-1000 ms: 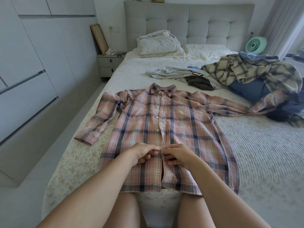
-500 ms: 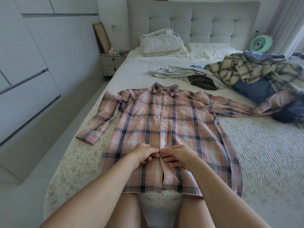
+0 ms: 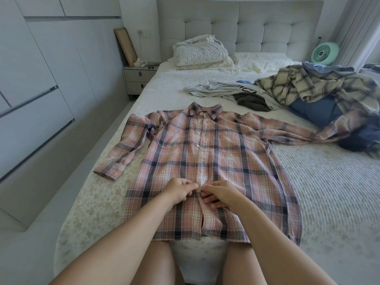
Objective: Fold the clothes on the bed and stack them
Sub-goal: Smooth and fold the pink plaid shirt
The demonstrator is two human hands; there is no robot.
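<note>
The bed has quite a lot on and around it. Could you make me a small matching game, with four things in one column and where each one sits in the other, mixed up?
Things:
1. pink plaid shirt
2. green fan
3. pillows
4. heap of unfolded clothes

Places:
A. against the headboard, on the left half of the bed
B. spread flat in front of the person
C. beside the bed at the far right
D. piled on the right side of the bed

Pairs: 1-B, 2-C, 3-A, 4-D
</note>
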